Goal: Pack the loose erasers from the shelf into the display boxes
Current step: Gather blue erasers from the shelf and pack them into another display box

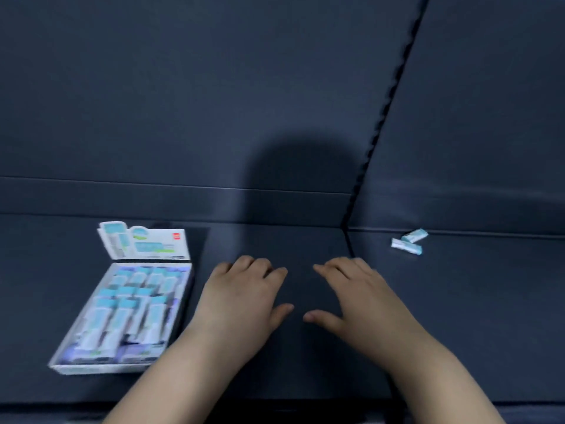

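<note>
On shelf [489, 301] | left hand [241, 298], right hand [363, 298] empty, relaxed | display box [97, 368] left | erasers [409, 241] right

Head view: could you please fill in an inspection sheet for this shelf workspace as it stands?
Surface: dark shelf, split by a joint right of centre; the picture is blurred.
Job's things: open display box at the left, lid flap upright, rows of packed erasers inside; two loose erasers lie close together at the right, far from the box.
Clutter: nothing seen.
Grippers: left hand and right hand, both palm down over the shelf's middle, fingers relaxed, holding nothing.
Cables: nothing seen.
Surroundings: dark back panel with a jagged seam; a rounded shadow falls on it.
</note>
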`<state>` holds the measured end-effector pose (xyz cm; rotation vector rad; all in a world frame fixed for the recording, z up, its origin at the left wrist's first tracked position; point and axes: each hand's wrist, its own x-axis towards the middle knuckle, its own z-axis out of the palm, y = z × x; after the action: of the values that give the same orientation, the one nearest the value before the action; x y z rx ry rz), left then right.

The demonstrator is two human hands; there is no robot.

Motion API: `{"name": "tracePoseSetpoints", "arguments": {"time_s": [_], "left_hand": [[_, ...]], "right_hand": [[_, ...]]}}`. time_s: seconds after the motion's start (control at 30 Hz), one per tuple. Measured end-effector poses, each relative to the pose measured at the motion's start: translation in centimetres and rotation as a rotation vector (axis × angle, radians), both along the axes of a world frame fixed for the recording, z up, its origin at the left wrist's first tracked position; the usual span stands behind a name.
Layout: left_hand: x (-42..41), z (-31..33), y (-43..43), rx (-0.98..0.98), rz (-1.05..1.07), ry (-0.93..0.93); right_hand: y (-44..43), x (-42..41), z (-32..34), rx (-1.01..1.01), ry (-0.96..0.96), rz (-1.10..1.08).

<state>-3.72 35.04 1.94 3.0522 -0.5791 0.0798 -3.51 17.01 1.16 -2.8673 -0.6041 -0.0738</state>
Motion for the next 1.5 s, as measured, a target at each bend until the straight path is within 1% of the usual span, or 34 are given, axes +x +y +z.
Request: {"name": "tracePoseSetpoints", "arguments": {"time_s": [0.03, 0.23, 0.4, 0.5, 0.67, 0.8, 1.0, 1.13, 1.33, 1.5], "left_hand": [[0.2, -0.2, -1.8, 0.0, -0.006, -0.028], [0.9, -0.9, -11.5, -0.008, 0.049, -0.01], [0.2, -1.7, -14.5, -0.009, 0.089, 0.052], [0.3, -1.8, -14.6, 0.023, 0.089, 0.077], [1.7, -1.7, -14.0, 0.021, 0.07, 0.094], [2.9, -1.6, -14.1, 0.019, 0.047, 0.123], [3.5, -1.7, -15.8, 0.006, 0.012, 0.098], [3.7, -1.8, -17.1, 0.005, 0.018, 0.093], [4.2, -2.1, -21.1, 0.003, 0.077, 0.067], [5.6, -2.4, -23.5, -0.004, 0.105, 0.063]], "right_hand": [[-1.8, 0.2, 0.2, -0.017, 0.001, 0.002], [-11.0, 1.5, 0.2, -0.108, 0.053, 0.011], [-14.9, 2.3, -0.6, -0.118, 0.141, -0.009], [-15.8, 2.6, -0.9, -0.093, 0.175, -0.039], [-15.4, 2.8, -1.2, -0.065, 0.183, -0.103], [-14.9, 2.4, -1.6, -0.082, 0.192, -0.122], [-16.1, 3.0, -1.3, -0.065, 0.169, -0.173], [-17.4, 5.1, -1.3, -0.013, 0.167, -0.211], [-19.4, 9.5, -3.9, 0.079, 0.125, -0.21], [-21.1, 12.4, -5.5, 0.023, 0.142, -0.191]]}}
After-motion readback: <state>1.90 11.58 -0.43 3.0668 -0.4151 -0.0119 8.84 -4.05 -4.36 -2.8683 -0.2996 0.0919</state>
